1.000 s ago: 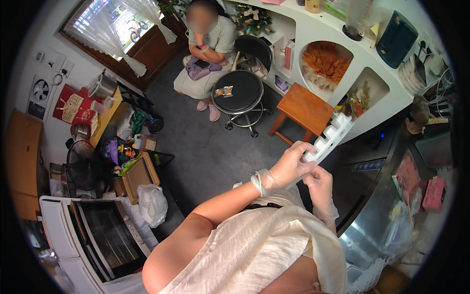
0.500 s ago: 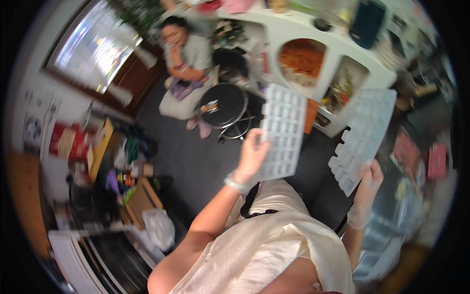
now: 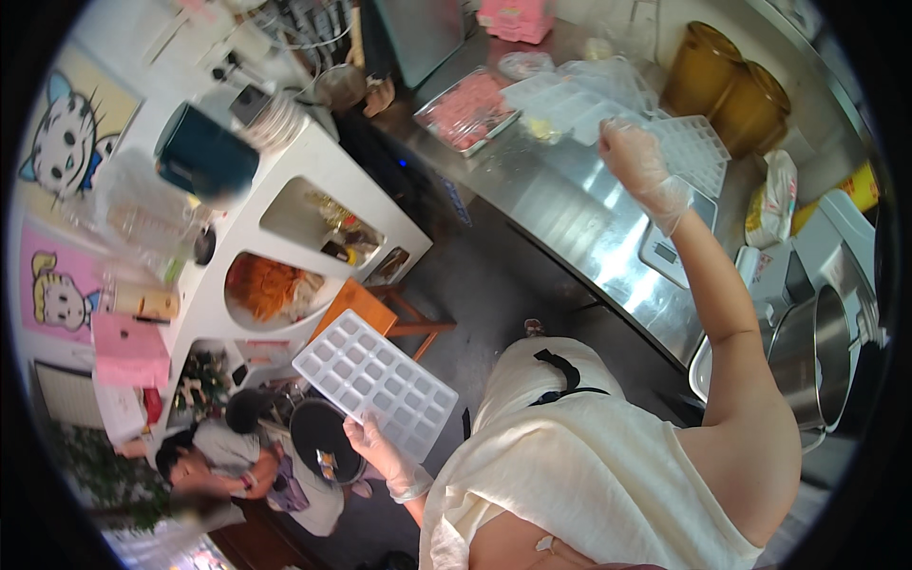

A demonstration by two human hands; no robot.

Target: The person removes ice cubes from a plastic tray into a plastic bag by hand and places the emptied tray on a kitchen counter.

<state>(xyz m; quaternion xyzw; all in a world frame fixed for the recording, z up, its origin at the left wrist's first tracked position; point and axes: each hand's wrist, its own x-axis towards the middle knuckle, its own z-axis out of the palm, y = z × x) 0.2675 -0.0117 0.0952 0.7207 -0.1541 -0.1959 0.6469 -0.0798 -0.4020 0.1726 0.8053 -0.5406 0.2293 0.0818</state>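
My left hand (image 3: 382, 450), in a clear plastic glove, grips the near edge of a white mould tray (image 3: 376, 384) with rows of square cavities. It is held above the floor, to the left of my body. My right hand (image 3: 638, 163), also gloved, reaches over the steel worktable (image 3: 570, 211). Its fingers are closed at the edge of a translucent mould tray (image 3: 562, 103); the fingertips are partly hidden. Another cavity tray (image 3: 701, 152) lies beside the hand, next to a kitchen scale (image 3: 662, 255). A covered tray of pink minced meat (image 3: 469, 111) sits further left.
Brown canisters (image 3: 703, 68) stand at the table's back, with a steel pot (image 3: 815, 356) at the right. A white shelf unit (image 3: 337, 176) and an orange stool (image 3: 353, 311) are at the left. A person (image 3: 252, 465) sits beyond a round black stool (image 3: 325, 442).
My view has turned right towards the steel worktable. My right hand has moved with its tray from beside my body to over the table. My left hand still holds its tray.
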